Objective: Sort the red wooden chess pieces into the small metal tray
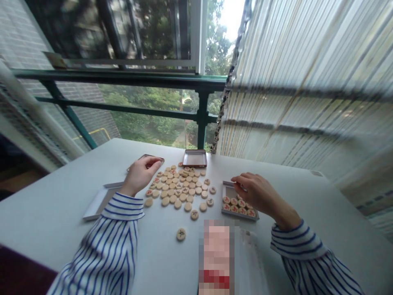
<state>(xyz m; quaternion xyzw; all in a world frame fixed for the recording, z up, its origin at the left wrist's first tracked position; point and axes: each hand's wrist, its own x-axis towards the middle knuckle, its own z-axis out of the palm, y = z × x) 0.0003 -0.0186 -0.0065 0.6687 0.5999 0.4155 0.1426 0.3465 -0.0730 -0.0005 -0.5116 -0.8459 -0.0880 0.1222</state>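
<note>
Many round wooden Chinese chess pieces (172, 186) lie spread over the middle of the table, some face up with red or black characters, others showing plain sides. My left hand (142, 174) is over the left edge of this spread, thumb and fingers drawn together; anything between them is hidden. On the right, a shallow box (225, 211) holds rows of red-marked pieces (234, 209). Above its far right part is my right hand (256, 192), fingers curled and tips close together. What it holds, if anything, is hidden from view. One black-marked piece (181, 234) lies apart near the front.
An open box part (195, 157) stands at the back of the white table (61, 200). Another pale tray (95, 205) lies beside my left forearm, and a flat dark-rimmed piece (158, 158) behind my left hand. A blurred-out object (216, 258) is at the front.
</note>
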